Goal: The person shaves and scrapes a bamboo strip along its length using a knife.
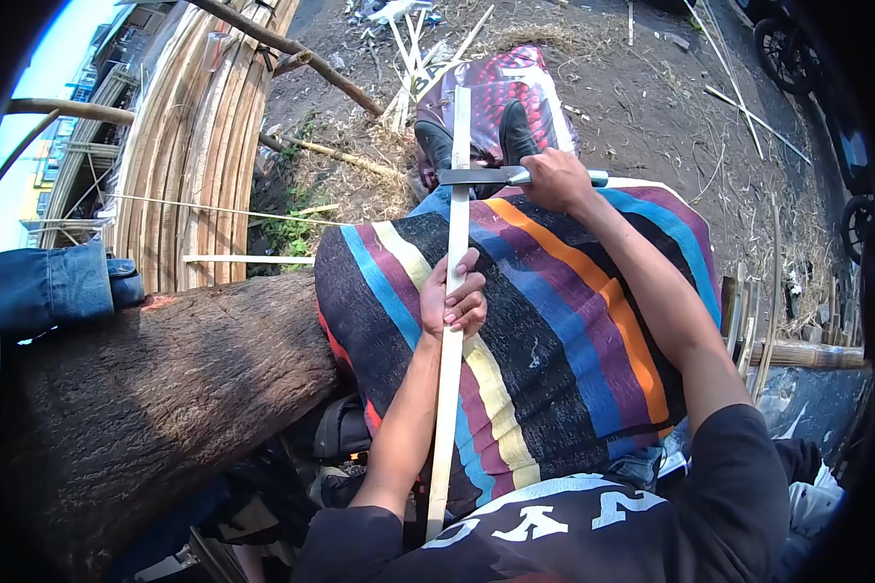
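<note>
A long, pale bamboo strip (460, 228) runs lengthwise over my lap, from my chest out past my knees. My left hand (454, 296) is wrapped around its middle. In my right hand (554, 181) is a knife (476, 177) with a flat metal blade and a blue-green handle end showing past the fist. The blade lies across the strip beyond my left hand and appears to touch it. A striped cloth (554, 291) in black, blue, purple, orange and cream covers my legs. My dark shoes (517, 134) show beyond its edge.
A thick log (185, 379) lies at my left, with a blue denim sleeve or leg (49, 290) above it. Long wooden slats (180, 146) lean at the upper left near branch poles (292, 44). A printed sack (540, 83) lies around my feet. Motorbike wheels (787, 56) stand at the right.
</note>
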